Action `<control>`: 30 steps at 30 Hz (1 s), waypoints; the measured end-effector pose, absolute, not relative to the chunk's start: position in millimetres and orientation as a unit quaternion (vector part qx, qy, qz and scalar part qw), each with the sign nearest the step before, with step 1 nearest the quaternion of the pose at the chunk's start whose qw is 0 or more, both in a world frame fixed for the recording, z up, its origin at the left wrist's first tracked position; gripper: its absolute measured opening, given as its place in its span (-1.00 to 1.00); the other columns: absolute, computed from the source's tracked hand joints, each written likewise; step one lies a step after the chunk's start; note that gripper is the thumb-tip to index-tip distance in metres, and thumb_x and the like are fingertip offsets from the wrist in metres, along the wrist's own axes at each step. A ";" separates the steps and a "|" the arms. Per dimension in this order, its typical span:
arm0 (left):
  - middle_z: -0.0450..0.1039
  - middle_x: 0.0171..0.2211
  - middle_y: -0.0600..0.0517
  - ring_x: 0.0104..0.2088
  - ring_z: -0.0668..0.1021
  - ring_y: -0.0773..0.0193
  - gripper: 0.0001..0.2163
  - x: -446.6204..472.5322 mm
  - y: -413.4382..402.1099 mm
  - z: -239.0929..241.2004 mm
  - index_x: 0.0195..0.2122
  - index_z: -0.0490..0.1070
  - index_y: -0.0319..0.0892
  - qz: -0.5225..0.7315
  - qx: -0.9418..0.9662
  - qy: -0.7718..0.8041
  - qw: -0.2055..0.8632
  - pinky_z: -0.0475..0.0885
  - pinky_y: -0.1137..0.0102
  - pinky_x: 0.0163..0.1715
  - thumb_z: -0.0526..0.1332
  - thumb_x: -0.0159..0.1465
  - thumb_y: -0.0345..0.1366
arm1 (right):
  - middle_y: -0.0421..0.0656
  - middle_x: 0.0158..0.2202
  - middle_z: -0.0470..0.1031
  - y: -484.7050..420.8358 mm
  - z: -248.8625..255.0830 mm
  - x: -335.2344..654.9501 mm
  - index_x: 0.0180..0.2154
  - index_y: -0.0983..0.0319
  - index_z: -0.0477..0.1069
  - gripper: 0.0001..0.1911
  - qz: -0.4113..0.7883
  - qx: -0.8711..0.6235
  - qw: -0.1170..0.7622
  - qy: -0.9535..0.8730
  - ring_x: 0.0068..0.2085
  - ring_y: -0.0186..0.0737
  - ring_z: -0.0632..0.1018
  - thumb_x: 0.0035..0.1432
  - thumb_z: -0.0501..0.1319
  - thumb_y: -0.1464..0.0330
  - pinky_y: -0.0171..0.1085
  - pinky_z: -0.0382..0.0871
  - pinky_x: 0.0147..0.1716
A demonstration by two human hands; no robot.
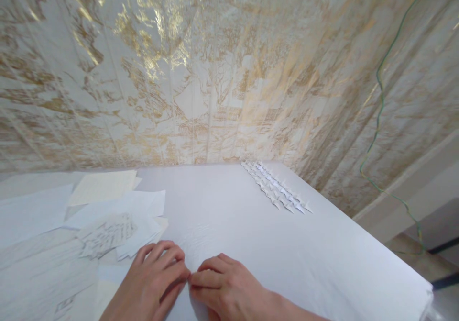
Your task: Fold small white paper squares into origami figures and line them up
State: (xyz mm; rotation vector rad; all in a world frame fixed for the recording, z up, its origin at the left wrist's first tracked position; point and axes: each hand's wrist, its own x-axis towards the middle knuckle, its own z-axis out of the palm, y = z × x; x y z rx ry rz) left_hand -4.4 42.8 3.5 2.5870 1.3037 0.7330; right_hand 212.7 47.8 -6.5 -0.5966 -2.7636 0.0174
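My left hand (154, 278) and my right hand (229, 285) meet fingertip to fingertip low in the head view, just above the white table (222, 206). The fingers of both are curled and closed in a pinch. Whatever lies between them is too small or too hidden behind the fingers to make out. Left of my left hand is a stack of small cut paper pieces (139, 235), next to some with handwriting (107, 235). Farther off to the right, small folded white paper shapes (276, 187) with pointed tips stand in several slanting rows.
Loose white sheets (32, 211) and a cream sheet (103, 187) overlap on the left, with a large printed sheet (46, 273) nearer. A gold-patterned wall (197, 72) borders the table's back. A thin green cable (380, 105) hangs beyond its right edge.
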 end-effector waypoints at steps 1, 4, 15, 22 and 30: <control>0.57 -0.23 0.14 -0.11 0.49 0.13 -0.87 -5.3 42.9 0.9 -0.35 0.51 0.03 0.250 0.864 0.433 0.069 0.23 0.24 -0.04 0.29 0.21 -0.41 | -0.21 -0.09 0.61 48.5 -5.5 212.8 -0.18 0.25 0.40 -0.88 0.008 -0.207 0.157 -0.966 -0.11 -0.20 0.49 0.21 0.26 0.43 -0.21 0.34 -0.20; 0.57 -0.17 0.12 -0.12 0.51 0.14 -0.87 -9.4 45.7 -7.2 -0.23 0.50 0.03 0.249 0.865 0.432 0.059 0.29 0.26 -0.06 0.29 0.23 -0.37 | -0.22 -0.09 0.62 49.9 2.1 215.2 -0.16 0.24 0.42 -0.87 0.012 -0.200 0.142 -0.970 -0.07 -0.18 0.48 0.23 0.26 0.41 -0.20 0.34 -0.18; 0.48 -0.35 0.14 -0.27 0.50 0.19 -0.95 -8.6 48.5 3.3 -0.37 0.41 -0.05 0.204 0.835 0.470 0.199 0.36 0.33 -0.21 0.27 0.21 -0.34 | -0.16 -0.12 0.58 57.2 16.3 230.4 -0.09 0.22 0.48 -0.69 0.181 -0.294 0.232 -0.909 -0.11 -0.21 0.51 0.10 0.31 0.53 -0.22 0.31 0.02; 0.51 -0.34 0.16 -0.22 0.52 0.21 -0.87 -1.2 45.1 11.9 -0.43 0.39 -0.04 0.260 0.786 0.449 0.337 0.42 0.32 -0.12 0.26 0.26 -0.22 | -0.12 -0.14 0.52 55.9 -2.3 209.8 -0.24 0.20 0.39 -0.80 0.184 -0.308 0.301 -0.884 -0.12 -0.21 0.52 0.10 0.37 0.40 -0.27 0.38 -0.09; 0.60 -0.14 0.11 -0.08 0.54 0.14 -0.90 -8.8 45.2 -15.6 -0.15 0.47 0.05 0.309 0.855 0.405 0.095 0.35 0.28 -0.02 0.18 0.36 -0.23 | -0.17 -0.30 0.52 57.3 2.4 214.0 -0.31 0.20 0.27 -0.85 -0.061 -0.276 0.218 -0.934 -0.31 -0.19 0.46 0.22 0.26 0.45 -0.23 0.32 -0.27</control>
